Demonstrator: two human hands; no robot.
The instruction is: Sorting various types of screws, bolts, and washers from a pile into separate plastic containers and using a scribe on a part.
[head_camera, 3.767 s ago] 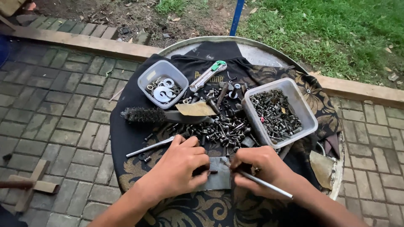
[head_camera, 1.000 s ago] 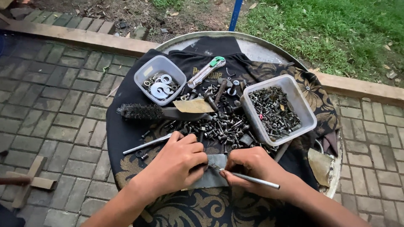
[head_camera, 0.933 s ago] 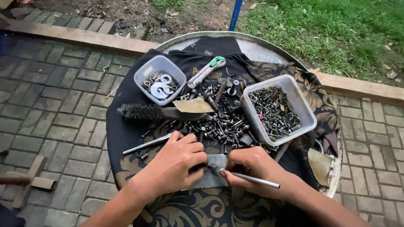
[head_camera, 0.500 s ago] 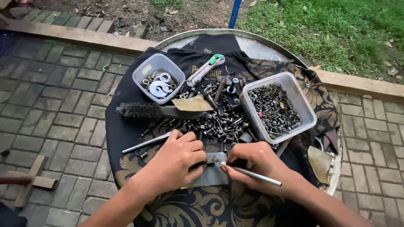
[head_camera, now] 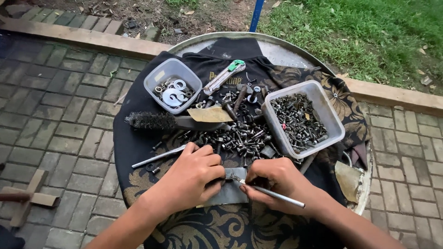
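Our left hand (head_camera: 194, 173) clenched on a grey metal plate (head_camera: 229, 191); our right hand (head_camera: 277, 182) grasping a thin rod (head_camera: 272, 194), tip touching the plate.

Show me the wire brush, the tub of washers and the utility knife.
wire brush (head_camera: 150, 121): head view, on the dark bristle head.
tub of washers (head_camera: 159, 76): head view, on the clear far-left wall.
utility knife (head_camera: 224, 75): head view, on the middle of its body.
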